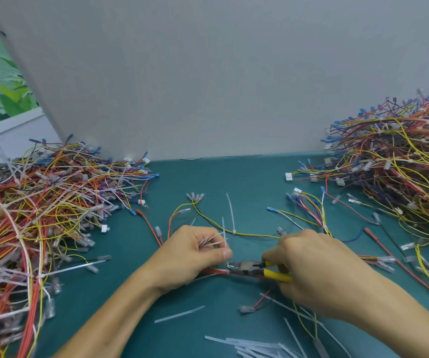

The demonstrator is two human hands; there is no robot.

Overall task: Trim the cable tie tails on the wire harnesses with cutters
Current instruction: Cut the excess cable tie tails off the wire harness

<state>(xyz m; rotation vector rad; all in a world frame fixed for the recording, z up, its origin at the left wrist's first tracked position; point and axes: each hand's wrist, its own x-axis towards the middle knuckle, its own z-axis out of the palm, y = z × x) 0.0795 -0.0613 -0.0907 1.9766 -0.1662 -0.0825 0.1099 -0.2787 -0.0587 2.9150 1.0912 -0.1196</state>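
We pinch the translucent white cable tie tail (pixel 224 236) upright in our left hand (pixel 195 257), over the red-wire harness (pixel 214 271) on the teal mat (pixel 234 177) — our right hand (pixel 311 270) grips yellow-handled black cutters (pixel 247 267) at its base. Next, we judge: 1 flush squeeze, sparing the wires.

Left forearm (pixel 110 313) and right forearm (pixel 394 308) bare, in from below. Left hand (pixel 195 250) fisted, thumb and forefinger pinching tie (pixel 224 231). Right hand (pixel 311 267) palm down, fingers curled round cutters (pixel 247 267).
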